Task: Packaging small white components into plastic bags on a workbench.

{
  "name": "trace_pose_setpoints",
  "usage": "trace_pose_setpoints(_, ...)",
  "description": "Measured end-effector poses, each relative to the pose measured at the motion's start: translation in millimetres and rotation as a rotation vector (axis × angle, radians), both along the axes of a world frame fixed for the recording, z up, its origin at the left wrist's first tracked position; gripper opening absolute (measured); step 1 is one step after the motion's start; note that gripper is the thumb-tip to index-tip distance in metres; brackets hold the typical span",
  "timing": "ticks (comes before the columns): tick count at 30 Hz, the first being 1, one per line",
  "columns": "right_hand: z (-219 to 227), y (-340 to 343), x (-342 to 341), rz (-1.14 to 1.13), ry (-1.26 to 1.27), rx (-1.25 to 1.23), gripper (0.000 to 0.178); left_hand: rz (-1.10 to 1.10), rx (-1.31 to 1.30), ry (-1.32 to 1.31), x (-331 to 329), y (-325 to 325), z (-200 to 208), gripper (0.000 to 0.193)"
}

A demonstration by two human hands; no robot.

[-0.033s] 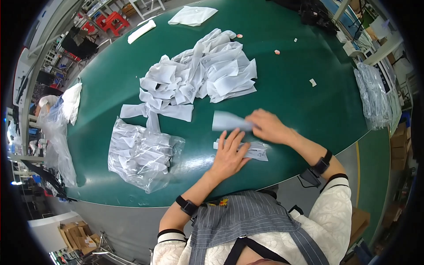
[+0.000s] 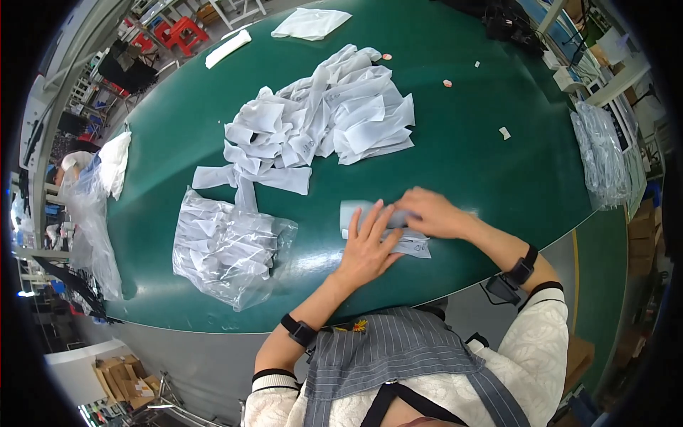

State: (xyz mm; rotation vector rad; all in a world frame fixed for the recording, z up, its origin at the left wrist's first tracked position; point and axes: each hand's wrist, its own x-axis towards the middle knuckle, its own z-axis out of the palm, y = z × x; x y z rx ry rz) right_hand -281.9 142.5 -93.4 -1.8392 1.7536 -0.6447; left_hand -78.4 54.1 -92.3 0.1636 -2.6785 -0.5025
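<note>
A small frosted plastic bag (image 2: 350,212) lies near the table's front edge, under my left fingertips. My left hand (image 2: 366,245) rests on it and on flat printed plastic bags (image 2: 416,247), fingers spread. At the right end of the upper bag, my right hand (image 2: 432,213) has its fingers bent in and pinched on it; the fingertips are partly hidden. A large pile of loose frosted bags (image 2: 370,121) lies farther off. Left of my hands is a clear bag (image 2: 235,245) filled with several more of them.
Small paper scraps (image 2: 504,133) dot the green table (image 2: 491,181) to the right. A flat white packet (image 2: 311,24) and a white roll (image 2: 228,49) sit at the far edge. Clear plastic (image 2: 92,235) hangs at the left edge; bundled clear bags (image 2: 600,156) lie right.
My right hand has shifted slightly down and left, bringing the frosted bag nearer the printed ones. The bag now lies lower, close under my left fingers. My left hand has hardly moved.
</note>
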Motion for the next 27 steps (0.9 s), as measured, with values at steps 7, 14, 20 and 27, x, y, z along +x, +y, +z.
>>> trace_pose_setpoints(7,0,-70,-41,-0.41,0.452,-0.529,0.04,-0.052,0.062,0.001,4,-10,-18,0.06)
trace_pose_setpoints(14,-15,-56,-30,-0.36,0.587,-0.217,0.038,-0.01,0.142,-0.04,9,1,-17,0.066)
trace_pose_setpoints(20,29,5,10,-0.284,0.213,0.067,0.034,-0.002,0.009,-0.047,19,-2,-9,0.069)
trace_pose_setpoints(27,39,14,3,-0.094,-0.005,0.247,0.034,-0.055,0.007,-0.111,14,-6,-3,0.069)
